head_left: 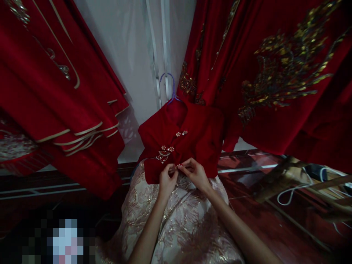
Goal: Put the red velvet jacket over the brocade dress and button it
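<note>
A red jacket [200, 128] with beaded flower trims [164, 153] down its front lies over a lap dressed in pale floral brocade [176, 227]. From its collar rises a purple hanger [173, 86]. At the jacket's lower front edge, my left hand [167, 178] pinches the cloth near a small fastening. My right hand [195, 172] meets it there, thumb and finger closed on the same front edge. The fastening between the fingertips is too small to make out.
Red garments with pale piping [82, 110] hang on the left. To the right hangs a red garment with gold sequin embroidery [275, 73]. A wooden stool [277, 179] with a white cord [288, 196] stands at lower right. Behind is a pale wall [121, 47].
</note>
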Motion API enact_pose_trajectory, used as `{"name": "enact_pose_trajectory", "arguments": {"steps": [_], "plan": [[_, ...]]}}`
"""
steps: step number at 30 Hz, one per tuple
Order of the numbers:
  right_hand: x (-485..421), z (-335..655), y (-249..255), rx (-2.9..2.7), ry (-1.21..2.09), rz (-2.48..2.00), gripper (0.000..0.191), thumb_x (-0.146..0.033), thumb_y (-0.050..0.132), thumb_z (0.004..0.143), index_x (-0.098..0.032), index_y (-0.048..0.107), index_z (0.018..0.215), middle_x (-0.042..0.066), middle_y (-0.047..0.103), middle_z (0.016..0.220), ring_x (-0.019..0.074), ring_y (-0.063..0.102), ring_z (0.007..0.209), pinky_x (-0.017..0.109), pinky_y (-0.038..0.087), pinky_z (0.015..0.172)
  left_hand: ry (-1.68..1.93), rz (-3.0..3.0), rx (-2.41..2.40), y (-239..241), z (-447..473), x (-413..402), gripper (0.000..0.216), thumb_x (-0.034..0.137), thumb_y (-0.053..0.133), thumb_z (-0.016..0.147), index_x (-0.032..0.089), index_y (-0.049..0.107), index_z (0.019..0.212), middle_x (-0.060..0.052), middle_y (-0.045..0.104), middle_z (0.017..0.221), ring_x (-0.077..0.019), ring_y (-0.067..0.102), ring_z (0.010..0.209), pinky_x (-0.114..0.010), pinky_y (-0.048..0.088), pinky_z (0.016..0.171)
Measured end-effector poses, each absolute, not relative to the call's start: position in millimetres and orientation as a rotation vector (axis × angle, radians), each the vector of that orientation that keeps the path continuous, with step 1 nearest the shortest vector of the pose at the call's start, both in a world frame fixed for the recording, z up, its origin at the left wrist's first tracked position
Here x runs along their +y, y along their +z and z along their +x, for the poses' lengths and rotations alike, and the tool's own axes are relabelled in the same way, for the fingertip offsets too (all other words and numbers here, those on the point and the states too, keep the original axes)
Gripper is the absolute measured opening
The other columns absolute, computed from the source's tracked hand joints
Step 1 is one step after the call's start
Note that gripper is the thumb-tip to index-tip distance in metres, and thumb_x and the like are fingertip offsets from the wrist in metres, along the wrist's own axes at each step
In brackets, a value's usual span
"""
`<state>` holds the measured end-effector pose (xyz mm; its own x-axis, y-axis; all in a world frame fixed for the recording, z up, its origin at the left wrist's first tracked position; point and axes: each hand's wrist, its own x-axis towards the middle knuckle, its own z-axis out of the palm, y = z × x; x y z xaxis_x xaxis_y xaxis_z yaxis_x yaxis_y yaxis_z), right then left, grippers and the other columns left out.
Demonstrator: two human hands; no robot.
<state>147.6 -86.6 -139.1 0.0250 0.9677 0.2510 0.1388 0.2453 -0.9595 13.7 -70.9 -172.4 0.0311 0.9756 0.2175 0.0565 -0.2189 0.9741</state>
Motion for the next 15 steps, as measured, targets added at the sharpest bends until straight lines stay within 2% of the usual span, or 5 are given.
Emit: {"name": "enact_pose_trajectory", "arguments": {"steps": [7, 15], "plan": [[-87.0, 150.5, -134.9, -1.393, 0.801, -1.196, 0.022, -0.038, 0.062, 0.077, -0.018, 0.056, 0.082, 0.004, 0.065, 0.08, 0.0147, 0.064, 0.075, 0.026, 0.054, 0.068, 1.383, 1.568, 1.296, -166.0, 20.8, -63.8, 0.015, 0.023, 0.063, 0.069, 0.017, 0.054, 0.08, -0.001, 0.062, 0.072, -0.0127, 0.061, 0.068, -0.024, 0.05, 0.066], [-78.6, 145.8, -151.7, -1.405, 0.777, -1.212, 0.019, -0.036, 0.061, 0.078, -0.018, 0.055, 0.081, 0.003, 0.064, 0.078, 0.0141, 0.064, 0.07, 0.025, 0.054, 0.064, 1.446, 1.461, 1.289, -175.8, 18.9, -63.5, 0.015, 0.021, 0.063, 0.069, 0.016, 0.056, 0.081, -0.002, 0.063, 0.076, -0.013, 0.062, 0.072, -0.025, 0.051, 0.07]]}}
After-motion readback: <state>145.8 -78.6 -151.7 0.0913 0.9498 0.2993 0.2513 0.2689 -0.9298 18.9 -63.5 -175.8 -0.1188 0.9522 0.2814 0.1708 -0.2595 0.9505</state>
